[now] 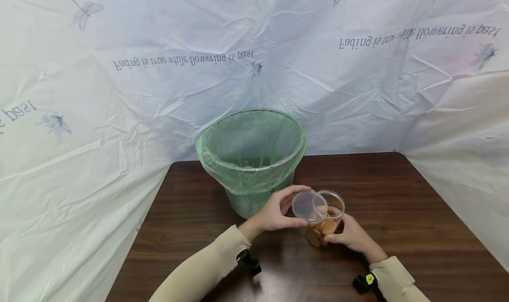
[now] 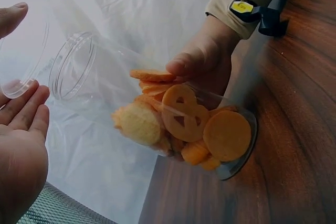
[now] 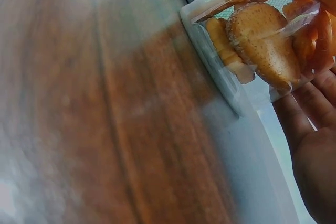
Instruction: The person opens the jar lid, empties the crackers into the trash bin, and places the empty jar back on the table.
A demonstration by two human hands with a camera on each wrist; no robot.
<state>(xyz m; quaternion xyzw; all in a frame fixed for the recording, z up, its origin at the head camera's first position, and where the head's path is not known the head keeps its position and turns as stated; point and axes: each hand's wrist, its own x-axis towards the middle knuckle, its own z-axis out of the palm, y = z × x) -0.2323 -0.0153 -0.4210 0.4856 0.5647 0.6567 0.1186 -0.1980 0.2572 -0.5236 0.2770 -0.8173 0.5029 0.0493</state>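
My right hand [image 1: 354, 235] grips a clear plastic jar [image 1: 337, 200] around its side, with the mouth uncovered. Several golden-brown cookies [image 2: 184, 121] fill its lower part; one has pretzel-like holes, others are round. Between thumb and fingers, my left hand [image 1: 274, 211] holds a clear round lid [image 1: 306, 207] by its edge. In the head view the lid overlaps the jar's rim, while the left wrist view shows it apart from the mouth [image 2: 73, 66]. The right wrist view shows cookies [image 3: 262, 40] close to the jar's base, with the right hand's fingers [image 3: 296, 114] against the wall.
A mesh bin [image 1: 242, 202] lined with a green plastic bag [image 1: 254, 182] stands at the back of the dark wooden table [image 1: 397, 204], just beyond my left hand. White printed sheeting [image 1: 318, 94] hangs behind and along both sides. A black wrist strap [image 1: 249, 262] sits on the left sleeve.
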